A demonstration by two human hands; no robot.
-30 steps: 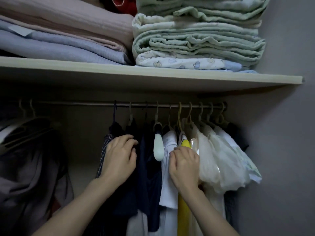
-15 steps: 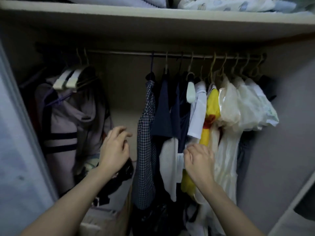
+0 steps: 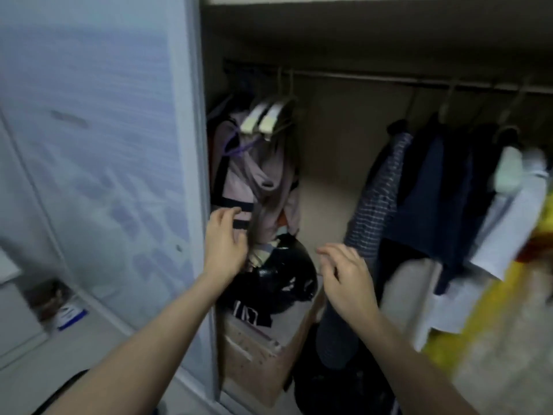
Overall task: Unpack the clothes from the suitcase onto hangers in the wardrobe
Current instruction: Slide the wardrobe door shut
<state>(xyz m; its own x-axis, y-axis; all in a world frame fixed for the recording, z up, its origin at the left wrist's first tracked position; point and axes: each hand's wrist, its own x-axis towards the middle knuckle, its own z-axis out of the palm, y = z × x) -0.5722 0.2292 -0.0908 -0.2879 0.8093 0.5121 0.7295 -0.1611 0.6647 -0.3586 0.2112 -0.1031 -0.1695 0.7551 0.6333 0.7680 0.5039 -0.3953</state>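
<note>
Left hand half-open, fingers curled, empty — just beside the pink hooded garment. Right hand loosely open, empty, near the checked shirt. Below the hands: cardboard box on the wardrobe floor holding a black bag and folded cloth. Clothes hang from the rail; suitcase out of frame.

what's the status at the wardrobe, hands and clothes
Left hand open, empty, by the pink striped hanging garment. Right hand open, empty, near the checked shirt. Black bag on the cardboard box below.
</note>
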